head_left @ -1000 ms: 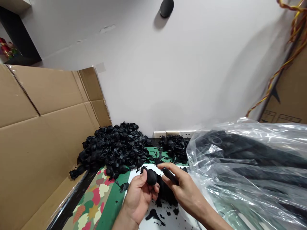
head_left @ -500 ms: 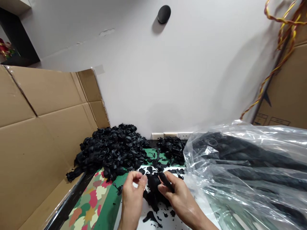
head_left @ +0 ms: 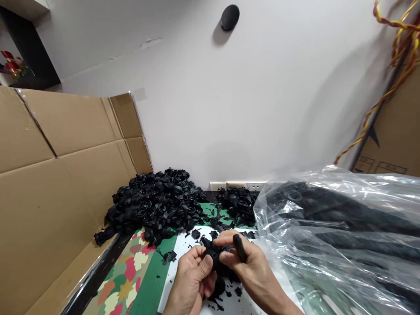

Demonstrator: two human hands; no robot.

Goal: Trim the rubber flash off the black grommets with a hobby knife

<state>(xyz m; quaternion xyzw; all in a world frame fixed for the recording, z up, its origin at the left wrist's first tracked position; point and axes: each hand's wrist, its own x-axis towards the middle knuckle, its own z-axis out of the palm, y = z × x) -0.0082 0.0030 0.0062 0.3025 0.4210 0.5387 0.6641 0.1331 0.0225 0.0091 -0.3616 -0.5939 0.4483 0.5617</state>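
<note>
My left hand (head_left: pixel 193 275) pinches a ribbed black rubber part (head_left: pixel 211 258) between thumb and fingers, low in the middle of the view. Just to its right, my right hand (head_left: pixel 246 262) is curled with a black stick-like object (head_left: pixel 239 247) held against the palm, its end poking up past the knuckles. The thumb and index finger of this hand are beside the ribbed part; whether they touch it is unclear. Beneath both hands lies a white sheet (head_left: pixel 172 273) with black scraps (head_left: pixel 238 291) scattered on it. More black pieces under the hands are partly hidden.
A large heap of black rubber parts (head_left: pixel 157 201) lies at the back left beside a cardboard panel (head_left: pixel 85 183). A smaller black pile (head_left: pixel 238 201) sits near the wall sockets (head_left: pixel 256 187). On the right, a clear plastic bag (head_left: pixel 328 232) holds black pieces.
My left hand has moved right and down and now grips the ribbed part. My right hand's fingers have lifted and the stick-like object points more upward. The view has shifted slightly.
</note>
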